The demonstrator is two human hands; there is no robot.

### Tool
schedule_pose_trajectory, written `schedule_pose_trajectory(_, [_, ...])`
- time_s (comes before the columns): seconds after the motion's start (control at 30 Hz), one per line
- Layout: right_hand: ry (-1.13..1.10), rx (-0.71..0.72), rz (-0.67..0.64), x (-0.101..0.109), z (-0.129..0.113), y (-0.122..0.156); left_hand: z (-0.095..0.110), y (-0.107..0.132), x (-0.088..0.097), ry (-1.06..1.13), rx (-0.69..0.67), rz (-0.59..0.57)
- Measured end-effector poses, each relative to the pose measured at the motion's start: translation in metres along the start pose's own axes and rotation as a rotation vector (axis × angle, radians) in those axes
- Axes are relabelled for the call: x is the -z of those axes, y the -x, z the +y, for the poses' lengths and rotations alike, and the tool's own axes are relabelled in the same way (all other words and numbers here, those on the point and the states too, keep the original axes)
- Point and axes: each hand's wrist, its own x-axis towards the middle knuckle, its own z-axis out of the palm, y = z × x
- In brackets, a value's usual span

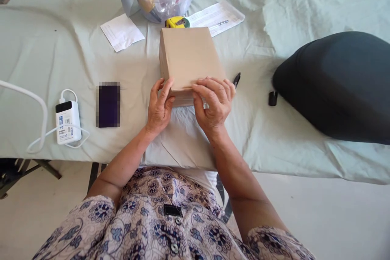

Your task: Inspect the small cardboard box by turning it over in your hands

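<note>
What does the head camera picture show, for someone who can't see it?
Two bare hands, left hand and right hand, grip the near edge of a plain brown cardboard box on a pale green cloth-covered table. A white power bank lies left, a black cushion right.

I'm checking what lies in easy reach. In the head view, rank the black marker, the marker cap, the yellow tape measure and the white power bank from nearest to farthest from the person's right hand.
From the right hand:
1. Black marker, just right of the fingers.
2. Marker cap, farther right, by the dark cushion.
3. Yellow tape measure, beyond the box.
4. White power bank, far left.
</note>
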Motion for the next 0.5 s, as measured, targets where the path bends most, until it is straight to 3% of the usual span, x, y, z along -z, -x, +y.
schedule_pose_trajectory(0.13, [-0.1, -0.094, 0.205, 0.01, 0.012, -0.004, -0.007, -0.004, 0.007, 0.088, 0.114, 0.058])
schedule_pose_trajectory(0.2, [-0.168, -0.182, 0.238, 0.011, 0.02, -0.005, -0.011, -0.005, 0.009, 0.143, 0.179, 0.089])
schedule_pose_trajectory(0.37, [-0.357, -0.305, 0.069, 0.003, 0.029, -0.006, -0.016, -0.006, 0.011, 0.244, 0.244, 0.095])
schedule_pose_trajectory(0.5, [-0.431, -0.35, 0.05, -0.002, 0.026, -0.008, -0.02, -0.006, 0.012, 0.295, 0.254, 0.09])
